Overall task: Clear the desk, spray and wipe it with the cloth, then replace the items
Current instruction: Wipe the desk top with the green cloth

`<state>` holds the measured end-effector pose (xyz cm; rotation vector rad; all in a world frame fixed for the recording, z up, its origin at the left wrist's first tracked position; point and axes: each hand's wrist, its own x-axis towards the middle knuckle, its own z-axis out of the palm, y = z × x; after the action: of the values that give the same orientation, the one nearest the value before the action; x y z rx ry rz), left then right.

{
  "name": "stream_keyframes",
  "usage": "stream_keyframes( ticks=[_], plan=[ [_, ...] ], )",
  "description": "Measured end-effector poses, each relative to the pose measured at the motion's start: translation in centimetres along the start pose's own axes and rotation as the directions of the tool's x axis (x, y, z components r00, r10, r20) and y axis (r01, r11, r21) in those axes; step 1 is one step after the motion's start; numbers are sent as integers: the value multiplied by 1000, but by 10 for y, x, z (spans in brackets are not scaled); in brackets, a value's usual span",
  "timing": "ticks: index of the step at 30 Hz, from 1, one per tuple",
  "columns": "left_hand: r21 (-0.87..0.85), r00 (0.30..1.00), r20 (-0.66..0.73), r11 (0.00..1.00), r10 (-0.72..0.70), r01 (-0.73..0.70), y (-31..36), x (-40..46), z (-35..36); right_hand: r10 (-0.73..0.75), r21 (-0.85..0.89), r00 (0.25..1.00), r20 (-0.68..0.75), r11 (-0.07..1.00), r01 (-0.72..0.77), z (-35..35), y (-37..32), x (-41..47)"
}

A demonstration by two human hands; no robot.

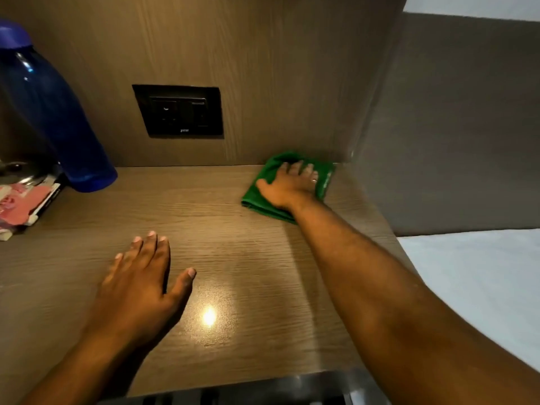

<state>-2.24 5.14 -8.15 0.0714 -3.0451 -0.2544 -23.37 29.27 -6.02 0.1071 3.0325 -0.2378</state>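
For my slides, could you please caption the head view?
Right hand presses green cloth into desk corner; left hand rests flat.

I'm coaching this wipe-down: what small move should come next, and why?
Probably drag the green cloth toward you under the right hand: it sits pressed flat in the desk's far right corner, with bare surface nearer.

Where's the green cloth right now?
The green cloth lies flat under the right hand at the desk's far right corner, against the back panel, right of the socket plate.
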Motion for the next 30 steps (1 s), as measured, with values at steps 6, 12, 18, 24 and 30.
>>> stream_keyframes(
  ticks=[6,12,18,24,30],
  plan=[
    [-3,1000,-2,1000,3,-3,-2,0,1,-504,-64,861,63,859,507,-3,11,-26],
    [3,1000,7,1000,5,-5,0,0,-1,-43,-68,998,-36,997,41,-23,130,13],
    [-20,1000,-10,1000,-5,5,5,-3,-2,323,78,942,-94,945,-317,-16,115,13],
    [-4,1000,0,1000,4,-4,-1,2,0,-116,-31,993,-19,993,115,4,28,-49],
    [29,999,37,1000,-7,6,4,-1,-7,-542,-51,840,42,838,543,16,72,-191]
  ],
)
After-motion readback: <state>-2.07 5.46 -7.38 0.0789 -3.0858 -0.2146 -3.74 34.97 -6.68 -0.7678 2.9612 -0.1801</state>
